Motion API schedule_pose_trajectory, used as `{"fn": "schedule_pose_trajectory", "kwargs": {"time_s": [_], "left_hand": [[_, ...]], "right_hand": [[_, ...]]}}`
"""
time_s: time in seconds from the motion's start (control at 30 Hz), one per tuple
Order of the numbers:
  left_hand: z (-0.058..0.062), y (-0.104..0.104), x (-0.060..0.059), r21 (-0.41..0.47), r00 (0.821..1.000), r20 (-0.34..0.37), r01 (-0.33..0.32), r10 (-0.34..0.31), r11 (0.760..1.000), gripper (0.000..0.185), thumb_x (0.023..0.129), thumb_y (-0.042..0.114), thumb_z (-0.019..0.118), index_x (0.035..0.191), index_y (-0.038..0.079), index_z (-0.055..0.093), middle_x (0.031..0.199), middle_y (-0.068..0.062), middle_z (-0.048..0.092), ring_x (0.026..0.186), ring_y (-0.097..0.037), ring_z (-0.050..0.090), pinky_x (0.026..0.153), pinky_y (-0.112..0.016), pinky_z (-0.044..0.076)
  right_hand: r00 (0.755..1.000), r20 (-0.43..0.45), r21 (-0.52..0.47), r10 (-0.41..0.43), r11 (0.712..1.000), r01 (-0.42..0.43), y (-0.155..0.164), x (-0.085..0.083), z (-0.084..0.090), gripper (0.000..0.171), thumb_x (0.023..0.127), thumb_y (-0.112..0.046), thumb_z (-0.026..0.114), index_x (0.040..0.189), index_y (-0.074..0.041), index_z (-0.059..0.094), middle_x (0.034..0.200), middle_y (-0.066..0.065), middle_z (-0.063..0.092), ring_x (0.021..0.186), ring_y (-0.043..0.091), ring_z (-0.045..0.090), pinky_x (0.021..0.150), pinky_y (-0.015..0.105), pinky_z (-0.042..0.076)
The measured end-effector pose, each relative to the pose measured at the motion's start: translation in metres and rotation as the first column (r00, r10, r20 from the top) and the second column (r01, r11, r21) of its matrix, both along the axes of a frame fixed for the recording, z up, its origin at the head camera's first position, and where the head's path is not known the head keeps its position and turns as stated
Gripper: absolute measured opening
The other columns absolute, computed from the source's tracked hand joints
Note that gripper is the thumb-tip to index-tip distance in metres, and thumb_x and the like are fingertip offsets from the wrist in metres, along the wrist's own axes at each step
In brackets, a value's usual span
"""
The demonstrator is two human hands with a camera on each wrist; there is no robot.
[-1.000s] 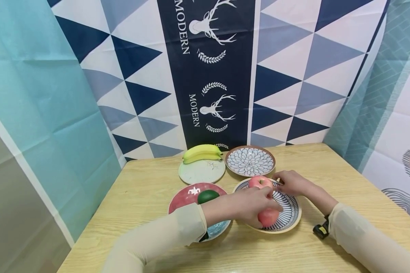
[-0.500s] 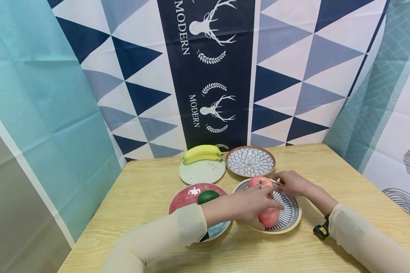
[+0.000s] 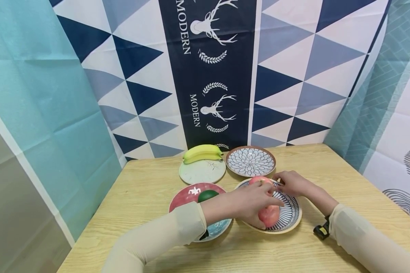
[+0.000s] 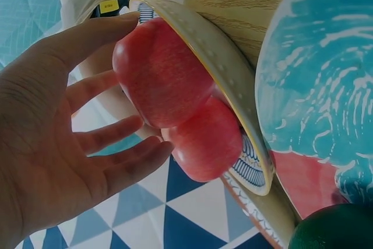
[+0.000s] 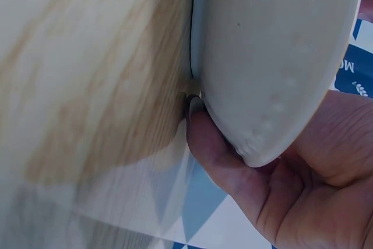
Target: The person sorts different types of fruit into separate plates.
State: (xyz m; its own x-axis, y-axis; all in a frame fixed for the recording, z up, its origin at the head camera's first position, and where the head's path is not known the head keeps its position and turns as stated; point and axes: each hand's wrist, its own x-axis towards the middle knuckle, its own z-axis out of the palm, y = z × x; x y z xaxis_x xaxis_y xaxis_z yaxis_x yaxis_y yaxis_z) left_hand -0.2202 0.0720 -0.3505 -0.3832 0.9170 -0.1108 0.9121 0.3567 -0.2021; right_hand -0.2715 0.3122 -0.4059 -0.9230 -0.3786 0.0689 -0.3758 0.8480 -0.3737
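Patterned cloth with navy triangles and a white deer print hangs behind a pale wood-grain tabletop (image 3: 150,189). On it a glazed striped plate (image 3: 290,223) holds two smooth red apples (image 3: 269,216). The left hand (image 3: 251,203) reaches over the nearer apple, its grip wide with fingers spread, just beside the fruit. The right hand (image 3: 292,182) pinches the plate's far rim, thumb under its smooth cream underside. Nearby sit a banana (image 3: 202,152) on a round pale plate and a dark green fruit (image 3: 207,195) on a red plate.

bananas (image 3: 202,152): on pale plate (image 3: 201,172), frame centre
avocado (image 3: 207,195): on red plate (image 3: 184,197)
patterned plate (image 3: 250,161): right of bananas
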Motion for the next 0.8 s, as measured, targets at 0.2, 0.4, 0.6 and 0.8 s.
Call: {"fn": "schedule_pose_trajectory", "kwargs": {"time_s": [0.2, 0.4, 0.6, 0.8], "left_hand": [[-0.001, -0.0027, -0.0012, 0.006, 1.0, -0.003, 0.002, -0.002, 1.0, 0.08, 0.084, 0.055, 0.085, 0.156, 0.041, 0.05, 0.148, 0.001, 0.047, 0.128, -0.012, 0.043, 0.103, -0.027, 0.046], [0.0001, -0.0046, -0.002, 0.015, 1.0, 0.015, 0.0, -0.001, 1.0, 0.081, 0.084, 0.055, 0.086, 0.155, 0.04, 0.051, 0.147, 0.002, 0.047, 0.128, -0.011, 0.042, 0.104, -0.027, 0.045], [0.0007, -0.0059, -0.0035, 0.022, 1.0, 0.019, 0.006, -0.006, 1.0, 0.08, 0.084, 0.054, 0.086, 0.155, 0.039, 0.052, 0.146, 0.001, 0.046, 0.128, -0.01, 0.043, 0.104, -0.026, 0.045], [0.0004, -0.0062, -0.0042, 0.029, 1.0, 0.028, 0.006, -0.007, 1.0, 0.08, 0.085, 0.054, 0.086, 0.156, 0.039, 0.051, 0.147, 0.001, 0.046, 0.13, -0.01, 0.042, 0.105, -0.026, 0.044]], "right_hand": [[1.0, 0.012, -0.002, -0.004, 1.0, 0.004, -0.0003, -0.0007, 0.0003, 0.007, 0.094, -0.008, 0.076, 0.1, -0.008, 0.072, 0.071, -0.001, 0.054, 0.066, 0.015, 0.047, 0.061, 0.031, 0.037], [0.999, 0.033, -0.006, -0.011, 1.0, 0.012, -0.0005, -0.0013, 0.0014, 0.008, 0.094, -0.007, 0.076, 0.102, -0.007, 0.072, 0.072, -0.001, 0.054, 0.067, 0.015, 0.048, 0.061, 0.03, 0.037], [0.999, 0.033, -0.01, -0.01, 1.0, 0.01, 0.0002, -0.0028, 0.0024, 0.008, 0.094, -0.007, 0.076, 0.1, -0.008, 0.072, 0.07, -0.001, 0.053, 0.065, 0.015, 0.047, 0.06, 0.03, 0.036], [0.999, 0.036, -0.021, -0.003, 1.0, 0.004, 0.0023, -0.0033, 0.0004, 0.008, 0.094, -0.01, 0.076, 0.1, -0.008, 0.072, 0.072, -0.001, 0.055, 0.066, 0.015, 0.048, 0.06, 0.03, 0.037]]}}
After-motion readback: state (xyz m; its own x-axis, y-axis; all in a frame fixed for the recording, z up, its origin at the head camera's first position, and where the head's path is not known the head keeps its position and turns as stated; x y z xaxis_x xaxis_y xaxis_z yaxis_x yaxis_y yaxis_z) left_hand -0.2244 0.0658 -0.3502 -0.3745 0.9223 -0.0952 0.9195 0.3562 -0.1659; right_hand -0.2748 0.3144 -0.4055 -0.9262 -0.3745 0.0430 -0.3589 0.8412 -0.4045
